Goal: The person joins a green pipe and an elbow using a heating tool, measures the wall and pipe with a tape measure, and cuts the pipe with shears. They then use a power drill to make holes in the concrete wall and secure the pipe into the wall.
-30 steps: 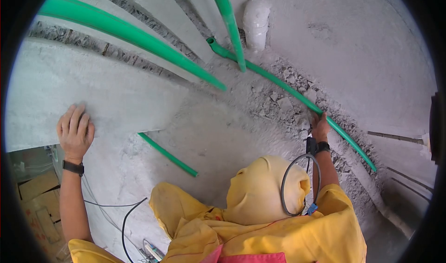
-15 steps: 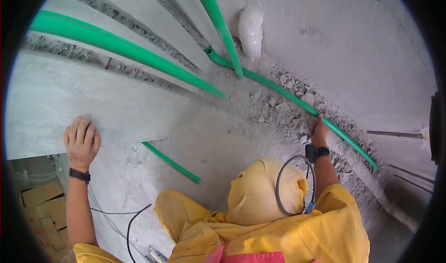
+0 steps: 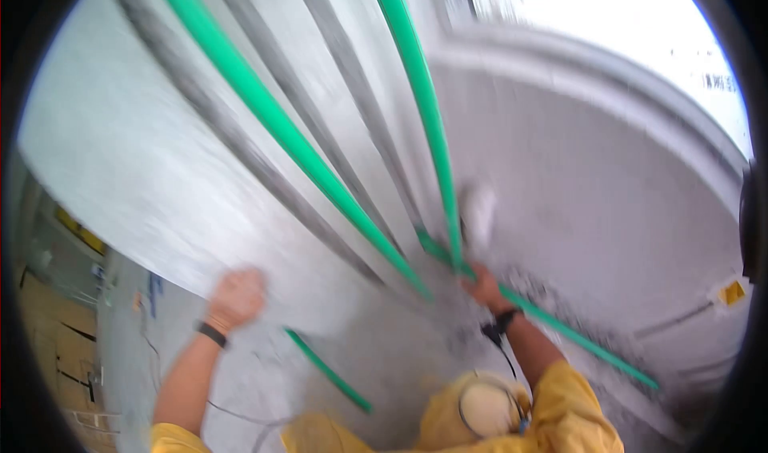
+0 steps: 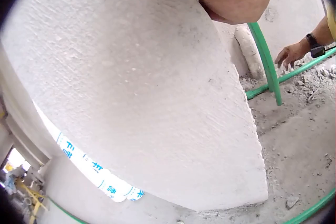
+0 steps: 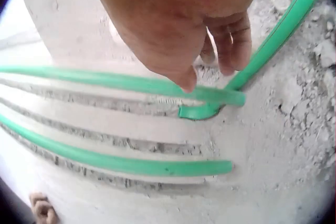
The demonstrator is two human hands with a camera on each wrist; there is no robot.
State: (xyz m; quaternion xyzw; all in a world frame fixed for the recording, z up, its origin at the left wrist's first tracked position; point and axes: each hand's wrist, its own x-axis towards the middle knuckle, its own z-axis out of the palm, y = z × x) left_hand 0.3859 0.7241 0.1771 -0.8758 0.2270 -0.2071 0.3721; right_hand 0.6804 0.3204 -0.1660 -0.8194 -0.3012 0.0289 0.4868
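Observation:
My right hand (image 3: 484, 287) is over the elbow end of a green pipe (image 3: 580, 335) that runs along the floor. Its fingers (image 5: 239, 50) are loosely bent, next to the lower end of an upright green pipe (image 5: 126, 83); nothing is gripped in the left wrist view. The elbow (image 5: 199, 111) sits just behind that upright pipe's end. Another green pipe (image 3: 296, 149) slants down the wall to the left. My left hand (image 3: 238, 297), blurred, is by the lower edge of the grey wall (image 4: 131, 77) and holds no object.
Grooves (image 5: 121, 141) are cut into the wall. Broken rubble (image 5: 310, 77) lies along the floor pipe. A white pipe stub (image 3: 480, 213) stands by the corner. A short green pipe (image 3: 328, 369) lies on the floor, and cardboard (image 3: 60, 341) at far left.
My right hand has let go of the floor pipe's middle and moved along it to the elbow end. The head view has tilted up, bringing the window in. My left hand remains near the wall's edge.

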